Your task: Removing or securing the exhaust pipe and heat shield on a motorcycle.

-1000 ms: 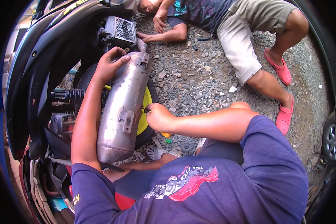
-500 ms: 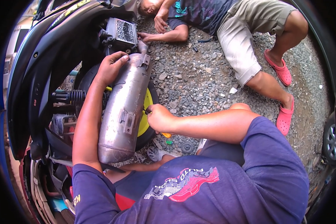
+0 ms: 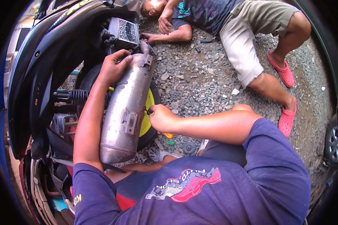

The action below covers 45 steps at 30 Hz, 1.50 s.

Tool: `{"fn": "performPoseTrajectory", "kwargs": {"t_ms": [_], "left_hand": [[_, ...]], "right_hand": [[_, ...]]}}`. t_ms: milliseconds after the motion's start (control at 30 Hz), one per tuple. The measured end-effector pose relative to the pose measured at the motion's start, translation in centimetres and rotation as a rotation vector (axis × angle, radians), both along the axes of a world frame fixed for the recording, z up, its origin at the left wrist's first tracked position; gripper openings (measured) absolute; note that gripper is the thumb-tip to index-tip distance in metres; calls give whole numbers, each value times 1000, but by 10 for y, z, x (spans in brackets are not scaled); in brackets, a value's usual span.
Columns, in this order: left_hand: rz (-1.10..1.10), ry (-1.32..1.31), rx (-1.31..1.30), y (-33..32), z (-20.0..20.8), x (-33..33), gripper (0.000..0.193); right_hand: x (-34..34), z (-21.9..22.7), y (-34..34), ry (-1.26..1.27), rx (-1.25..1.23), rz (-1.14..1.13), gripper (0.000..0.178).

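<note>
Gravel ground (image 3: 191, 84), with a co-worker (image 3: 210, 17) lying beyond both hands. The left hand (image 3: 117, 67) rests at the upper end of a metal muffler (image 3: 124, 107); how firmly its fingers grip is unclear. The right hand (image 3: 162, 119), just beside the muffler, is clenched around an orange-ended tool (image 3: 169, 135), near a yellow-rimmed wheel (image 3: 149, 100).

Bright, diffuse daylight on my feed; I note soft glare along the dull silver metal cylinder (image 3: 124, 105) and deep shadow beneath the curved black plastic bodywork (image 3: 49, 52). Frame rim black, edges bowed; loose grey stone gravel (image 3: 199, 82) reads crisp.
</note>
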<state>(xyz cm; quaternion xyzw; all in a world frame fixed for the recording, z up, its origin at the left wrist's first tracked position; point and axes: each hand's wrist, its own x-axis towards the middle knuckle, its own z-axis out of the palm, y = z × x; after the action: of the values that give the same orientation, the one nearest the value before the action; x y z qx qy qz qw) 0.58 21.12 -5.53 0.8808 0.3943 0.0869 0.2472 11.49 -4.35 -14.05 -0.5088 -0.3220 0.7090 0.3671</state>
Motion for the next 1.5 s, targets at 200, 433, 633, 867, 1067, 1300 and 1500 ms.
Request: {"fn": "performPoseTrajectory", "kwargs": {"t_ms": [200,433,633,867,1067,1300,1500], "left_hand": [[46,-47,-212,10,3,-7,26],[11,-7,-352,8,16,1,21],[55,-25,-325,4,14,-1,18],[24,-118,-71,4,-2,-5,22],[3,-76,-117,1,6,-7,23],[-2,-69,-93,1,3,-9,21],[0,-88,-96,1,2,-10,23]], "right_hand": [[2,5,0,19,-9,22,42],[-1,4,2,16,-27,15,42],[-10,1,5,10,-50,45,40],[-4,11,6,0,-114,64,30],[1,-6,10,29,-79,132,40],[15,-30,12,616,-324,159,42],[29,-63,23,850,-346,298,38]]}}
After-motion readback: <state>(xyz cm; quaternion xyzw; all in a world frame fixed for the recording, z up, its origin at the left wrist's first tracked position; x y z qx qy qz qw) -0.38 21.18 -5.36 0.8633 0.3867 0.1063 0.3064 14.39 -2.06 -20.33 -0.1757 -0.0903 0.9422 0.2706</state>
